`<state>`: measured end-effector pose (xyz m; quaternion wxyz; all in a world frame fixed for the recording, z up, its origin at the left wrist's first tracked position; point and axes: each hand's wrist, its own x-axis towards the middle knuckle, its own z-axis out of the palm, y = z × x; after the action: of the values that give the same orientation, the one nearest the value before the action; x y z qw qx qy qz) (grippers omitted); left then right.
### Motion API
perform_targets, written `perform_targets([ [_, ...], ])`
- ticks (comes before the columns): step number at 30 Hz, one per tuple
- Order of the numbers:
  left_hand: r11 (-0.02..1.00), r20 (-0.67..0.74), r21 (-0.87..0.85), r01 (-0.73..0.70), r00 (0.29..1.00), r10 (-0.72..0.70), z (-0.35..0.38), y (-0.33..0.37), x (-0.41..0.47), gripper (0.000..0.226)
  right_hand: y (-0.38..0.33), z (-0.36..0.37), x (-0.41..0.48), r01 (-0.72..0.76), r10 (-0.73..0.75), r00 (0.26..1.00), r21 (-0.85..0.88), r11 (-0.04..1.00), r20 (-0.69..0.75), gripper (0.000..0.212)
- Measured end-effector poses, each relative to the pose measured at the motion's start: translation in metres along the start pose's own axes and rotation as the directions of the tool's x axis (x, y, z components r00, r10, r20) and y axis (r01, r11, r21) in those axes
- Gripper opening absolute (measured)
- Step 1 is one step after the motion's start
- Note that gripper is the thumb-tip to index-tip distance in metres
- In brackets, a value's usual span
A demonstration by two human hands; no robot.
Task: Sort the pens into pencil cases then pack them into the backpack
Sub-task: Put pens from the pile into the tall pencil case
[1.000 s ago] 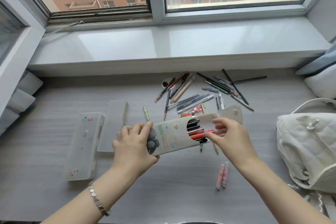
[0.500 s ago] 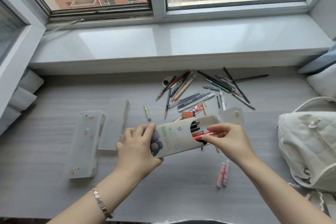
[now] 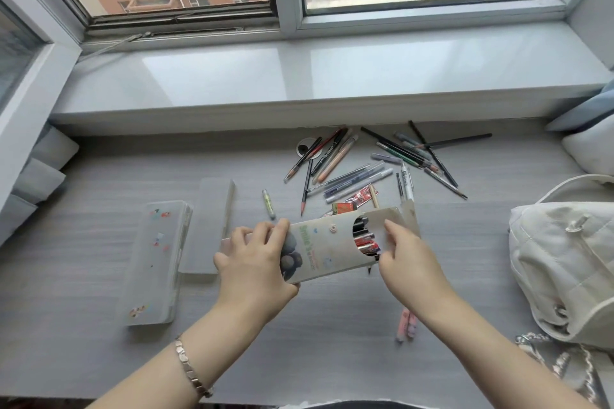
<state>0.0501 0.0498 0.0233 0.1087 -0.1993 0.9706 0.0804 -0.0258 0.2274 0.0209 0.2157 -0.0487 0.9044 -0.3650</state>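
A beige flat pencil case [image 3: 327, 244] with a flower print is held above the grey table. My left hand [image 3: 255, 262] grips its closed left end. My right hand [image 3: 407, 257] pinches its open right end, where several pens [image 3: 365, 237] show through the round cutout; the flap [image 3: 410, 212] stands up behind. Loose pens and pencils [image 3: 375, 163] lie scattered behind the case. Two pink pens [image 3: 407, 324] lie under my right forearm. A white backpack [image 3: 564, 259] sits at the right.
A clear pencil case with stickers [image 3: 156, 262] and a frosted case [image 3: 207, 226] lie at the left. A small green marker [image 3: 268, 203] lies alone near them. The window sill [image 3: 315, 76] runs along the back. A cushion [image 3: 591, 149] is at far right.
The red pen that stuck out of the case opening now sits inside it. My right hand has shifted onto the case's open edge, and the case has tilted slightly.
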Motion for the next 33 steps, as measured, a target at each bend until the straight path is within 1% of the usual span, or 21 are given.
perform_targets([
  [3, 0.999, 0.005, 0.038, -0.015, 1.000, 0.014, 0.004, 0.009, -0.001, 0.078, -0.009, 0.012, -0.004, -0.075, 0.075, 0.993, -0.009, 0.997, 0.093, 0.045],
  [6, 0.999, -0.015, 0.045, -0.007, 1.000, 0.007, 0.005, 0.017, 0.001, 0.077, -0.011, 0.023, -0.007, -0.104, 0.101, 0.994, 0.081, 0.991, 0.049, 0.038],
  [8, 0.998, -0.030, 0.050, -0.027, 0.999, 0.028, 0.006, 0.020, 0.005, 0.079, -0.009, 0.026, -0.002, -0.124, 0.120, 0.991, 0.052, 0.991, 0.066, 0.031],
  [9, 0.998, -0.029, 0.048, -0.036, 0.999, 0.037, 0.006, 0.019, 0.008, 0.079, -0.008, 0.025, 0.001, -0.122, 0.117, 0.989, 0.053, 0.991, 0.087, 0.028],
  [11, 0.999, -0.007, 0.023, -0.039, 0.999, 0.039, 0.008, 0.017, 0.012, 0.081, -0.003, 0.020, 0.007, -0.031, 0.019, 0.992, 0.090, 0.995, 0.128, 0.032],
  [12, 1.000, 0.009, -0.008, -0.029, 1.000, 0.029, 0.009, 0.013, 0.014, 0.083, -0.002, 0.013, 0.008, 0.052, -0.060, 0.994, 0.084, 0.995, 0.091, 0.036],
  [13, 0.999, 0.023, -0.049, -0.011, 1.000, 0.012, 0.009, 0.010, 0.015, 0.085, -0.001, 0.004, 0.009, 0.171, -0.170, 0.985, 0.042, 0.984, -0.027, 0.036],
  [14, 0.996, 0.034, -0.085, 0.006, 0.999, -0.004, 0.009, 0.006, 0.016, 0.086, -0.001, -0.006, 0.010, 0.299, -0.296, 0.937, -0.016, 0.954, -0.188, 0.032],
  [15, 0.994, 0.042, -0.110, 0.018, 0.999, -0.013, 0.009, 0.003, 0.016, 0.087, 0.003, -0.015, 0.011, 0.386, -0.396, 0.860, -0.096, 0.917, -0.321, 0.030],
  [16, 0.991, 0.046, -0.131, 0.023, 0.999, -0.017, 0.009, 0.000, 0.015, 0.088, 0.006, -0.024, 0.011, 0.415, -0.448, 0.801, -0.169, 0.894, -0.397, 0.031],
  [17, 0.988, 0.048, -0.152, 0.023, 0.999, -0.016, 0.009, -0.002, 0.015, 0.089, 0.015, -0.030, 0.015, 0.411, -0.446, 0.799, -0.175, 0.895, -0.405, 0.039],
  [18, 0.985, 0.045, -0.171, 0.017, 0.999, -0.009, 0.009, -0.003, 0.014, 0.090, 0.020, -0.034, 0.019, 0.363, -0.374, 0.865, -0.096, 0.927, -0.336, 0.050],
  [19, 0.984, 0.045, -0.180, 0.007, 0.999, 0.001, 0.008, -0.004, 0.013, 0.091, 0.023, -0.036, 0.021, 0.267, -0.252, 0.949, 0.060, 0.962, -0.192, 0.063],
  [20, 0.984, 0.044, -0.179, -0.009, 0.999, 0.017, 0.007, -0.004, 0.012, 0.091, 0.026, -0.034, 0.022, 0.131, -0.129, 0.991, 0.216, 0.968, -0.023, 0.072],
  [21, 0.984, 0.045, -0.176, -0.024, 0.998, 0.033, 0.007, -0.003, 0.011, 0.092, 0.027, -0.030, 0.023, 0.034, -0.075, 0.992, 0.348, 0.937, 0.105, 0.074],
  [22, 0.983, 0.043, -0.177, -0.039, 0.998, 0.048, 0.007, -0.001, 0.009, 0.092, 0.025, -0.025, 0.021, 0.006, -0.080, 0.983, 0.404, 0.915, 0.167, 0.073],
  [23, 0.983, 0.039, -0.175, -0.057, 0.997, 0.065, 0.007, 0.002, 0.007, 0.091, 0.025, -0.019, 0.020, 0.021, -0.108, 0.977, 0.427, 0.904, 0.182, 0.077],
  [25, 0.985, 0.009, -0.146, -0.090, 0.996, 0.093, 0.006, 0.008, 0.004, 0.087, 0.026, -0.003, 0.016, 0.075, -0.178, 0.965, 0.441, 0.894, 0.196, 0.100],
  [29, 0.988, -0.116, -0.042, -0.151, 0.983, 0.145, 0.005, 0.009, 0.005, 0.082, 0.031, 0.013, 0.010, 0.048, -0.161, 0.960, 0.431, 0.901, 0.229, 0.120],
  [31, 0.976, -0.216, 0.010, -0.218, 0.952, 0.215, 0.008, 0.001, 0.007, 0.087, 0.034, 0.007, 0.008, 0.077, -0.187, 0.941, 0.358, 0.931, 0.283, 0.115],
  [33, 0.966, -0.332, 0.051, -0.254, 0.908, 0.256, 0.017, -0.008, 0.008, 0.089, 0.033, -0.004, 0.007, 0.186, -0.255, 0.911, 0.228, 0.956, 0.324, 0.087],
])
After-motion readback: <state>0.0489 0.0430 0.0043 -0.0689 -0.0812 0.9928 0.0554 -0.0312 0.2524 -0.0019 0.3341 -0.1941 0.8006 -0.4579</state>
